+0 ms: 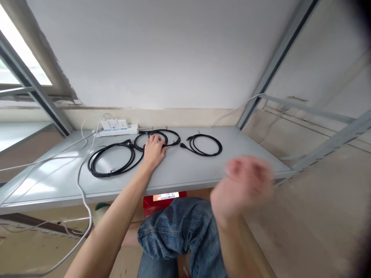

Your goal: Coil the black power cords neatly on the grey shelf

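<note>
Several black power cables, coiled and tied, lie on the grey metal shelf (185, 170). My left hand (155, 150) reaches to the middle of the shelf, its fingers curled over the front of the middle coiled cable (174, 133), where loops overlap. To its left rests a larger coiled cable (92, 166). Farther right, apart from my hands, is another coiled cable (220, 148) with its plug (183, 145) pointing left. My right hand (243, 185) is raised in front of the shelf's right edge, smeared by motion, so its fingers cannot be made out.
A white power strip (116, 130) with chargers plugged in stands at the back left. A white cord (82, 185) hangs over the shelf's front edge. Metal uprights (265, 77) frame both sides. Below the shelf, a lit phone screen (165, 196) lies on something red (150, 204).
</note>
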`<state>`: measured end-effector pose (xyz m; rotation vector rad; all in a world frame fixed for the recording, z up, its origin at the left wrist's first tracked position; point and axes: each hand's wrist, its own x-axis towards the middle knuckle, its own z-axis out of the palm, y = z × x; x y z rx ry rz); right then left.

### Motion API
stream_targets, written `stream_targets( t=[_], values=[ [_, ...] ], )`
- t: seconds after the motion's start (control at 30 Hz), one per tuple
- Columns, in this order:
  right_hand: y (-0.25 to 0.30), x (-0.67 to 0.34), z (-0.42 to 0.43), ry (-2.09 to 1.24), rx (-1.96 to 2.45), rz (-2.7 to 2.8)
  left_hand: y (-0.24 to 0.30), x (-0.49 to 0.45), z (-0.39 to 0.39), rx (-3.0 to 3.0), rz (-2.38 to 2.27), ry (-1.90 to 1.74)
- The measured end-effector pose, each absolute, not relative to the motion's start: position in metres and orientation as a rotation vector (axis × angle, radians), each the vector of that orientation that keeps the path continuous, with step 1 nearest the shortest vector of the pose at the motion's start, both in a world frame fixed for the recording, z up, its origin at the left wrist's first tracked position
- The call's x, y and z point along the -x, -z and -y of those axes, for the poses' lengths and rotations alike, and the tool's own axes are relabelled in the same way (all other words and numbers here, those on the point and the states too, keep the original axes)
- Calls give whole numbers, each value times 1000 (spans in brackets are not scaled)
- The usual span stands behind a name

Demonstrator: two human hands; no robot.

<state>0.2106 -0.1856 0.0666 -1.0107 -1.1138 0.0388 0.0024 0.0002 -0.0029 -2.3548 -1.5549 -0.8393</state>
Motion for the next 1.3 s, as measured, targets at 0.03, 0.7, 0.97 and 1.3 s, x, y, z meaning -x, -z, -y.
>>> stream_targets(
  t=[0.03, 0.7, 0.97, 1.3],
  values=[
    [-64, -204, 160, -55, 1010, 1116, 3, -2, 0, 2357, 1544, 851],
    [13, -170, -35, -182, 1059, 1834, -2, 1, -2, 2300, 1600, 873],
    [16, -170, -36, -279, 998, 1799, 2, 3, -5, 2380, 1567, 805],
    [12, -168, -29, -238, 932, 1808, -1, 2, -2, 2394, 1574, 800]
  ],
)
